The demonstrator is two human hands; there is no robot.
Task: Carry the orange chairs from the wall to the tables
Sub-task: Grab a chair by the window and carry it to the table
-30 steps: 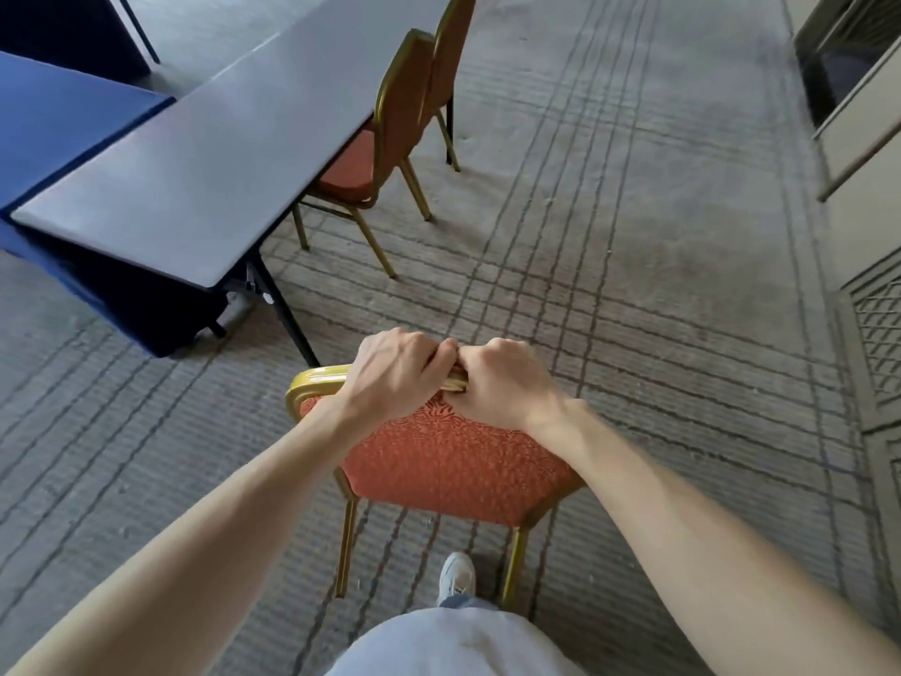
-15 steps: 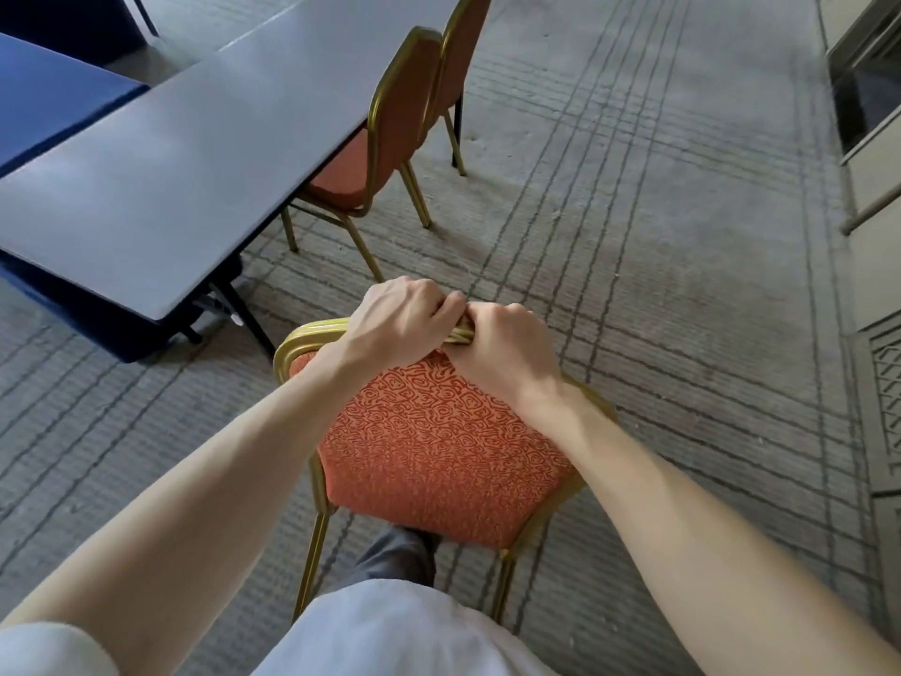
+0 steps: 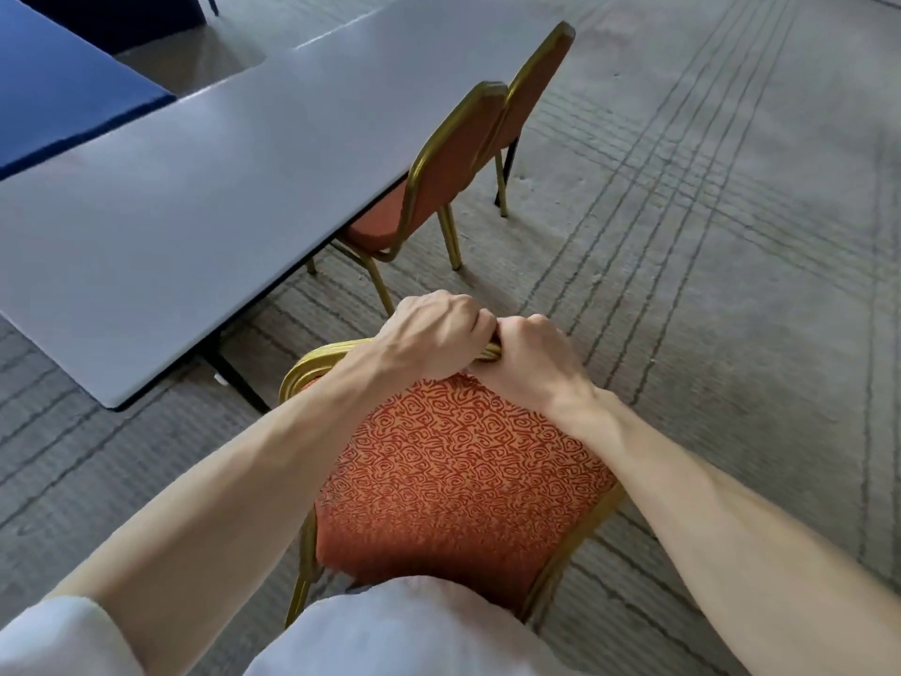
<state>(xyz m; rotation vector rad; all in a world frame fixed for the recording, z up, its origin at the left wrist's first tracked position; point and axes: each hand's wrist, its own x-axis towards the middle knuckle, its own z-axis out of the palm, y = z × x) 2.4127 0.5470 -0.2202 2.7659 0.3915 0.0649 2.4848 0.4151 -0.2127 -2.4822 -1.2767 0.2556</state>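
The striped grey carpet (image 3: 731, 236) fills most of my view. Across its left side runs the long grey surface (image 3: 195, 212), and a blue-covered surface (image 3: 58, 100) lies beyond it at the far left. Directly in front of me, near the closest corner of the grey surface, is the orange chair (image 3: 463, 480) I am holding, with its patterned back towards me. I cannot tell whether its feet touch the carpet. Farther along the grey surface's edge stands a nearer tucked chair (image 3: 448, 163) with its seat partly under the top, and just past it a farther chair (image 3: 531, 85). The gold top rail (image 3: 317, 368) of my chair curves out to the left of my knuckles. My left grip (image 3: 434, 334) and right grip (image 3: 531, 363) are both curled tightly round that rail, side by side and touching at its middle.
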